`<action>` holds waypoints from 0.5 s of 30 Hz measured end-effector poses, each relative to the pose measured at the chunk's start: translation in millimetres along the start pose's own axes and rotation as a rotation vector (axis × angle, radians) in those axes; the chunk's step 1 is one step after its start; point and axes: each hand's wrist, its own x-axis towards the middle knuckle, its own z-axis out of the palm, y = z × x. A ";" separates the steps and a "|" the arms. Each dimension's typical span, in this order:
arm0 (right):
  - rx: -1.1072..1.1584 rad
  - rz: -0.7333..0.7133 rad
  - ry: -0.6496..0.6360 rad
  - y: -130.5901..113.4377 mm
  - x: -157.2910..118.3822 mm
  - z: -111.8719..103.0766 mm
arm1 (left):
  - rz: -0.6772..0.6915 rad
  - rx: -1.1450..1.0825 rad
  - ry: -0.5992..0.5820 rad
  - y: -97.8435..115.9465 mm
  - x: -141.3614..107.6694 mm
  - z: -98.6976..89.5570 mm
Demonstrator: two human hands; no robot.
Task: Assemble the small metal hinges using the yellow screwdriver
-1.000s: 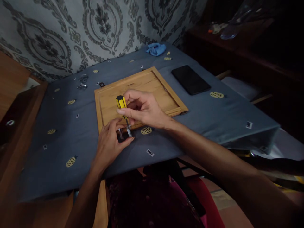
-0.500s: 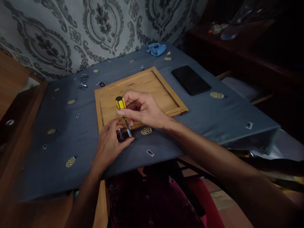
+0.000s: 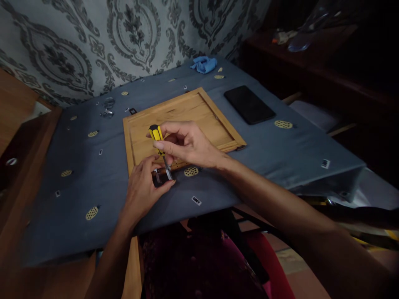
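Taken about the screwdriver's tip, the left forearm enters from 7 o'clock and the right from 4 o'clock. The left hand (image 3: 144, 182) rests low at the panel's near edge, back upward, fingers bent, thumb extended toward 3 o'clock. Thumb and fingers stay partly spread around a small metal fitting (image 3: 168, 172); whether they grip it or merely steady it cannot be told.

The right hand (image 3: 191, 145) is raised just beyond, wrist nearly straight, thumb and index finger closed on the yellow-and-black handle of a screwdriver (image 3: 156, 133). The remaining fingers curl loosely beneath. The handle leans toward 11 o'clock; the shaft runs down to the fitting — actual contact at the tip is too small to confirm.

The framed wooden panel (image 3: 193, 109) lies flat at 1 o'clock, on a blue-grey pineapple-print tablecloth (image 3: 230, 185). A black smartphone (image 3: 249, 104) lies at 2 o'clock, apart from the panel. A dark loop (image 3: 133, 111) sits at the panel's far edge, 11 o'clock. Small shiny pieces (image 3: 107, 112) lie between 10 and 11 o'clock. Farthest on the table — a crumpled blue cloth (image 3: 204, 64), 1 o'clock.
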 end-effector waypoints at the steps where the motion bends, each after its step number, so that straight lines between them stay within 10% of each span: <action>1: 0.007 0.006 -0.003 -0.5 -0.1 -0.1 | -0.001 -0.003 0.001 0.1 0.0 0.1; 15: 0.077 0.034 -0.018 7.8 1.3 2.5 | -0.009 0.014 0.018 -2.0 -0.1 1.4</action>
